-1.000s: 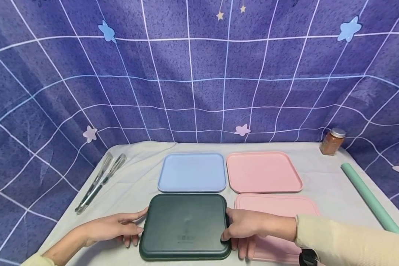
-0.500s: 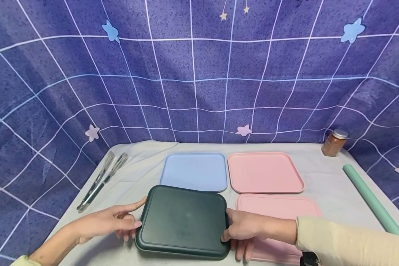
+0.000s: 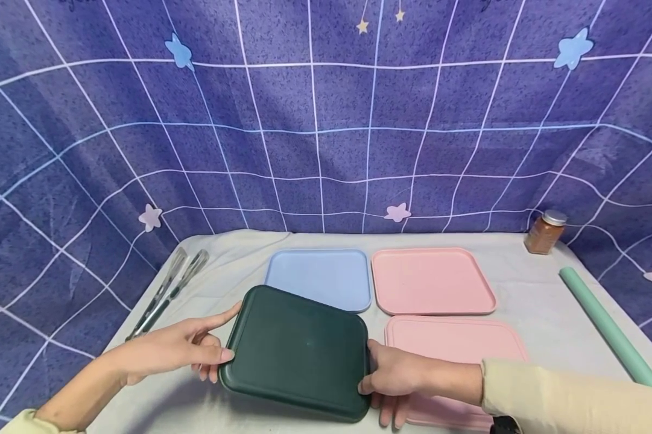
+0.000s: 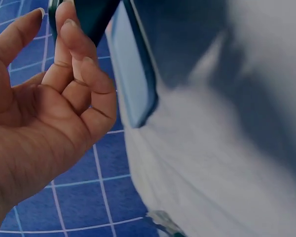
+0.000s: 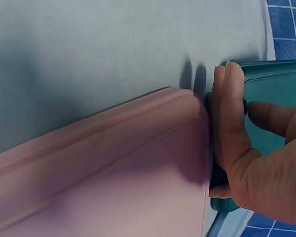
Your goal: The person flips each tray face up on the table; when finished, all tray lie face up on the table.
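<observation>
A dark green tray (image 3: 298, 352), its flat underside facing up, tilts with its left side raised off the white cloth. My left hand (image 3: 179, 346) pinches its left edge, thumb on the near part and index finger stretched along the side. At the opposite edge my right hand (image 3: 396, 377) grips the rim with the thumb on top and other fingers down the side. In the right wrist view, that hand (image 5: 251, 158) is right beside the corner of the near pink tray (image 5: 138, 163). The left wrist view shows the left fingers (image 4: 91, 89) bent near the green rim.
Behind the green tray lie a light blue tray (image 3: 320, 277) and another pink tray (image 3: 431, 280). Metal tongs (image 3: 165, 295) lie at the left. A lidded jar (image 3: 544, 234) and a mint-green roll (image 3: 610, 325) are at the right. A purple curtain (image 3: 342, 150) hangs behind.
The green tray has gone from lying flat to tilted, its left side lifted by my left hand. The right hand keeps its grip at the right edge, almost in place.
</observation>
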Demonstrator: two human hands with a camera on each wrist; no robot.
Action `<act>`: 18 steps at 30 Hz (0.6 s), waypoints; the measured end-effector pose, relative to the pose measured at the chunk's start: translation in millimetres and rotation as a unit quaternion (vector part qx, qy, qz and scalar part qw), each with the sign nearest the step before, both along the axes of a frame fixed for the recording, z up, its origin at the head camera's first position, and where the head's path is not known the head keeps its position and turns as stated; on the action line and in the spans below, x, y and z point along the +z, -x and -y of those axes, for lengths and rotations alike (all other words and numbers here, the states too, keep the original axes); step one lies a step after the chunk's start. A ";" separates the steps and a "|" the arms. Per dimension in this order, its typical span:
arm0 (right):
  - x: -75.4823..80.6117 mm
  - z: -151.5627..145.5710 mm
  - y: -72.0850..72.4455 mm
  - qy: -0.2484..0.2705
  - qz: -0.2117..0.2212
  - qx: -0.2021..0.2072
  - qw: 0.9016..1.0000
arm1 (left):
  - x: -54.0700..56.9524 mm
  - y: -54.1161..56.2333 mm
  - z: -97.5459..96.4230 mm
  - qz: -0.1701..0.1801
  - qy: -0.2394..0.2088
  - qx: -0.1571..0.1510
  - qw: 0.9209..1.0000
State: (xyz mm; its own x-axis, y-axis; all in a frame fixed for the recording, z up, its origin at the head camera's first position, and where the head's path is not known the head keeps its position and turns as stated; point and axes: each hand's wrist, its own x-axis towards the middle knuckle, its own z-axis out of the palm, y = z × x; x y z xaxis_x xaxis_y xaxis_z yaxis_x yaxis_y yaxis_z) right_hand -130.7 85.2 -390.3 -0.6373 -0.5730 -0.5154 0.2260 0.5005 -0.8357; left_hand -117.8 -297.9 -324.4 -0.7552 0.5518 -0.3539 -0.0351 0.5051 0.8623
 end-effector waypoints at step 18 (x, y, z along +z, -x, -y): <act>-2.7 7.0 1.0 0.028 0.031 -0.009 0.999 | 33.9 -2.9 -19.9 -0.018 0.019 0.011 1.000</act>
State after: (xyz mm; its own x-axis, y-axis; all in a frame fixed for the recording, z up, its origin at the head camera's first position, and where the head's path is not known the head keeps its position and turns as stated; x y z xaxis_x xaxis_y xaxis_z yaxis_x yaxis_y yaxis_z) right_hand -131.7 78.2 -392.9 -0.6154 -0.5909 -0.5216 0.2860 0.4493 -0.8464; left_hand -114.9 -277.9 -290.6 -0.7799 0.5214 -0.3463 -0.0152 0.5374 0.8432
